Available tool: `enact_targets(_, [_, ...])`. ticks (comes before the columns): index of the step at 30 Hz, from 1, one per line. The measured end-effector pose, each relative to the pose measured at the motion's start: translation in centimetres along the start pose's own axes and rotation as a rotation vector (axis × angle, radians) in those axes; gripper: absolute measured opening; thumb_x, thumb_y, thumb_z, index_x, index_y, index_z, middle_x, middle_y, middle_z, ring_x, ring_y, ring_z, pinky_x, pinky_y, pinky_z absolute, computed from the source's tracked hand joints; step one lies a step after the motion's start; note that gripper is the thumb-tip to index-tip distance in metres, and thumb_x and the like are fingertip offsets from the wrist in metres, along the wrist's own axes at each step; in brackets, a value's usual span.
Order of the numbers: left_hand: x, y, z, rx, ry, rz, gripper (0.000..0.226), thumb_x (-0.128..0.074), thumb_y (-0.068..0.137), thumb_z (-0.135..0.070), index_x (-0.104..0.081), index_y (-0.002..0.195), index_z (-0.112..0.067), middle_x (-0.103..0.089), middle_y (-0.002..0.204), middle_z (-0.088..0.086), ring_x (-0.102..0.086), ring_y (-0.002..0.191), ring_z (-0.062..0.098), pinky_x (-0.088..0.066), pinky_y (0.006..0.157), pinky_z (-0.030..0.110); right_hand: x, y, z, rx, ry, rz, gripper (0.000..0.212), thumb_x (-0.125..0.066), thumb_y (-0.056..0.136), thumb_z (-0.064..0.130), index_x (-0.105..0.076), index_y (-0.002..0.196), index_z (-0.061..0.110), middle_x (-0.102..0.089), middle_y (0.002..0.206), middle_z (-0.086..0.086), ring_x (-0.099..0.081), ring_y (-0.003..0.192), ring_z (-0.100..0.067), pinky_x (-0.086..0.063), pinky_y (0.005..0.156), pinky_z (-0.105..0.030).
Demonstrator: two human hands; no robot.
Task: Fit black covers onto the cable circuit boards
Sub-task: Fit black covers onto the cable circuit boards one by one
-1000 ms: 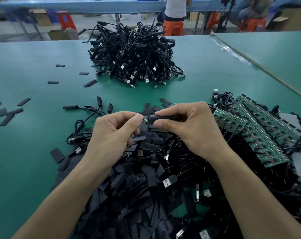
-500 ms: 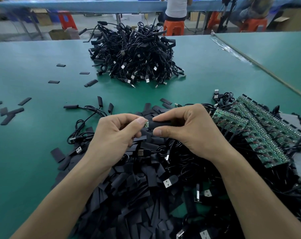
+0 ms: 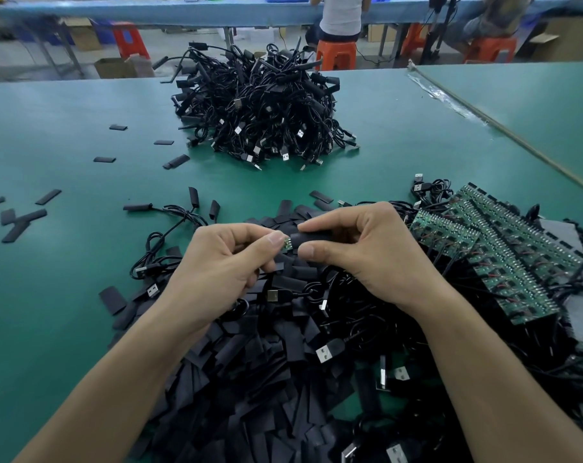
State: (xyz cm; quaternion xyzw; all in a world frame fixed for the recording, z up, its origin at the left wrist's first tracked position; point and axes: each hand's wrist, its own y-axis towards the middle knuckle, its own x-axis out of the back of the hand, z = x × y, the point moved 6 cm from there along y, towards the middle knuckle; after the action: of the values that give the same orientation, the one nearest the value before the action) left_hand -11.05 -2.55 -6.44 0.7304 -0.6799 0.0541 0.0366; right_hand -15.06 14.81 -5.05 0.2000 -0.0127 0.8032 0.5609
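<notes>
Still, little has changed: the cover (image 3: 312,238) stays almost fully over the circuit board (image 3: 286,244), with only its green tip showing, above the heap of loose covers (image 3: 250,379). The left hand (image 3: 223,269) pinches that tip and the right hand (image 3: 360,252) pinches the cover. The final push seems to remain.

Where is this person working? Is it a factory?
Most likely a small electronics factory: a big heap of black USB cables sits on the long green table, rows of green circuit boards lie at the right, and other workers sit on orange stools behind.

Green tables (image 3: 83,262), orange stools (image 3: 336,55) behind
</notes>
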Motion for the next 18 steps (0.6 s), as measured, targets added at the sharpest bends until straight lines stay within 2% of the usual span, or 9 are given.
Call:
enact_targets(4, [-0.04, -0.06, -0.03, 0.014, -0.017, 0.018, 0.020, -0.071, 0.078, -0.036, -0.077, 0.075, -0.017, -0.059, 0.055, -0.005, -0.041, 0.042, 0.003, -0.032, 0.039, 0.012, 0.04, 0.04, 0.01, 0.008, 0.096, 0.007, 0.032, -0.087, 0.070, 0.016, -0.078, 0.099, 0.021, -0.077, 0.089, 0.005, -0.073, 0.084, -0.011, -0.058, 0.080, -0.026])
enact_targets(6, [-0.08, -0.09, 0.01, 0.021, -0.008, 0.031, 0.016, -0.072, 0.082, -0.032, -0.078, 0.074, -0.019, -0.059, 0.055, -0.005, -0.041, 0.043, 0.003, -0.033, 0.039, 0.012, -0.07, 0.03, 0.04, 0.010, 0.140, 0.039, 0.031, -0.087, 0.069, 0.011, -0.078, 0.098, 0.018, -0.077, 0.084, 0.003, -0.072, 0.078, -0.008, -0.056, 0.073, -0.019])
enact_targets(8, [-0.03, -0.13, -0.08, 0.016, -0.016, 0.030, 0.019, -0.072, 0.077, -0.037, -0.078, 0.076, -0.018, -0.060, 0.056, -0.005, -0.042, 0.043, 0.003, -0.033, 0.039, 0.011, -0.21, -0.01, 0.17, 0.019, 0.133, 0.065, 0.026, -0.087, 0.069, 0.012, -0.078, 0.092, 0.019, -0.076, 0.078, 0.004, -0.070, 0.071, -0.004, -0.052, 0.068, -0.014])
enact_targets(10, [0.04, -0.17, -0.22, 0.003, -0.029, 0.016, 0.027, -0.071, 0.070, -0.041, -0.078, 0.078, -0.016, -0.061, 0.056, -0.004, -0.043, 0.043, 0.002, -0.033, 0.040, 0.011, -0.37, -0.04, 0.29, 0.025, 0.128, 0.086, 0.022, -0.087, 0.069, 0.012, -0.079, 0.087, 0.021, -0.076, 0.076, 0.006, -0.068, 0.068, -0.002, -0.051, 0.065, -0.013])
enact_targets(14, [0.01, -0.23, -0.30, -0.024, -0.023, 0.000, 0.026, -0.071, 0.070, -0.041, -0.077, 0.078, -0.018, -0.064, 0.057, -0.003, -0.045, 0.044, 0.002, -0.035, 0.041, 0.009, -0.45, -0.05, 0.47, 0.056, 0.093, 0.074, 0.020, -0.088, 0.068, 0.013, -0.078, 0.082, 0.023, -0.075, 0.072, 0.011, -0.066, 0.063, 0.002, -0.048, 0.062, -0.010])
enact_targets(18, [-0.41, -0.30, -0.12, -0.013, -0.010, 0.025, 0.023, -0.070, 0.071, -0.041, -0.078, 0.077, -0.020, -0.069, 0.061, 0.000, -0.051, 0.047, 0.001, -0.037, 0.041, 0.010, -0.81, -0.13, 0.42, 0.071, 0.097, 0.081, 0.021, -0.087, 0.071, 0.009, -0.078, 0.086, 0.021, -0.077, 0.079, 0.007, -0.073, 0.073, -0.006, -0.052, 0.068, -0.014])
